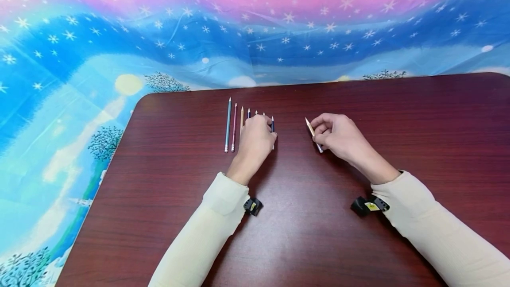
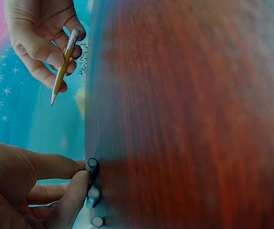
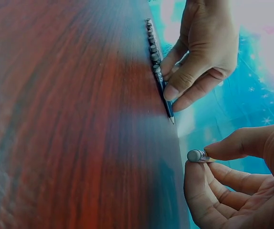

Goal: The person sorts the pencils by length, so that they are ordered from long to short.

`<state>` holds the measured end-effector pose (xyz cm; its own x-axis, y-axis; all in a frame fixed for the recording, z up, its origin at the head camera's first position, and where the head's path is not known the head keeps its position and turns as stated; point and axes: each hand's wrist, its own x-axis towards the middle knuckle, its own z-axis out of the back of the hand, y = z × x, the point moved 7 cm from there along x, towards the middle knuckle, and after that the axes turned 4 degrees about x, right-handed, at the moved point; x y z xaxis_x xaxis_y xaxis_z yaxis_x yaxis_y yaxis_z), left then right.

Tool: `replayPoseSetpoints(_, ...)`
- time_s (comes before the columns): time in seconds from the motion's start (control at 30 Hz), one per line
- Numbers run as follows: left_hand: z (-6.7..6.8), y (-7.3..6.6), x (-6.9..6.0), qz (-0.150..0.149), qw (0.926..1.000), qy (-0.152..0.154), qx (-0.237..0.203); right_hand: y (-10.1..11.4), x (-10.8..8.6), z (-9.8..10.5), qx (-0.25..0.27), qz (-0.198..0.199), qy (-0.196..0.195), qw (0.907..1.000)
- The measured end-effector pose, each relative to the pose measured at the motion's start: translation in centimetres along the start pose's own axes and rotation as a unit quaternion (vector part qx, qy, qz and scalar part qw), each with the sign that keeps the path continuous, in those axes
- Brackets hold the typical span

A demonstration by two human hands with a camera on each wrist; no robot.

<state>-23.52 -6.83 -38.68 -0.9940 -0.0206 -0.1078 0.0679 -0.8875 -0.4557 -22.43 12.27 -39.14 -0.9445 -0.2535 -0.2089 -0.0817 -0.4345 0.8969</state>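
Note:
Several pencils lie side by side in a row on the table, points away from me. In the head view a teal pencil point(image 1: 228, 127) is at the left end, beside a dark pink pencil point(image 1: 234, 127) and a tan pencil point(image 1: 241, 118). My left hand point(image 1: 253, 138) covers much of the row. Its thumb and finger pinch the dark blue pencil point(image 1: 272, 125) at the right end. Apart from the row, to the right, my right hand point(image 1: 342, 138) holds a yellow pencil point(image 2: 63, 67) between thumb and fingers, its white eraser point(image 3: 194, 156) towards me.
The dark red-brown wooden table point(image 1: 303, 234) extends around both hands. Behind its far edge hangs a cloth point(image 1: 255, 25) printed with snowflakes and trees. Each wrist carries a small black camera, the left one point(image 1: 253, 206) and the right one point(image 1: 368, 205).

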Motion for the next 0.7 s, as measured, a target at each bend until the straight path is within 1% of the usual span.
replayPoseSetpoints(0.3,-0.01,0.11,0.06,-0.002,1.0,-0.005,0.002,-0.04,-0.04,-0.06,-0.001,-0.001,0.0,1.0)
replayPoseSetpoints(0.7,-0.07,0.07,0.08,0.005,1.0,0.0,-0.005,-0.11,-0.05,-0.15,0.003,-0.006,0.001,1.0)
